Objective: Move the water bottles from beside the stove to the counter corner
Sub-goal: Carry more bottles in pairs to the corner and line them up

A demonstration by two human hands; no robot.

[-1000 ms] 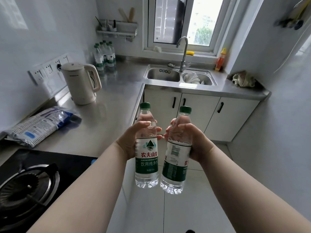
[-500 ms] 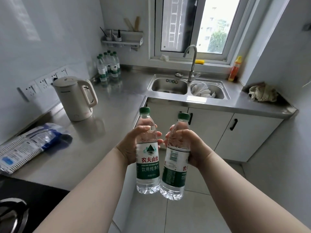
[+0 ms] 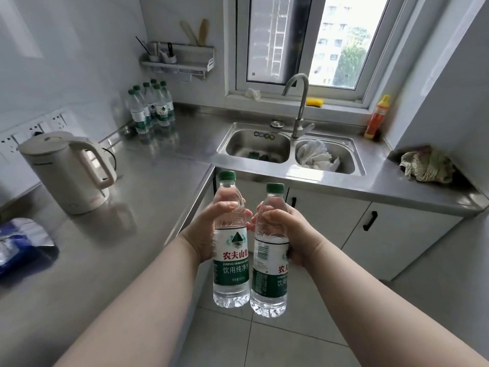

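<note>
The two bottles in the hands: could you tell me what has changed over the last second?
The person walked toward the corner cluster; the stove has dropped out of view and the kettle is nearer. The left hand and right hand each hold a bottle upright as before.

Under your arms the counter [image 3: 148, 186] is brushed stainless steel, smooth and softly reflective, and the double sink [image 3: 288, 169] and curved tap [image 3: 300, 102] share that metal sheen. You hold two clear, glossy plastic bottles [image 3: 231, 263] with ribbed green caps and slick printed film labels, like the cluster of bottles [image 3: 150, 107] in the corner. The kettle [image 3: 66, 170] looks matt cream plastic, the rag [image 3: 426, 166] at right is coarse crumpled cloth, and the cupboard doors [image 3: 402, 231] are smooth white.
</note>
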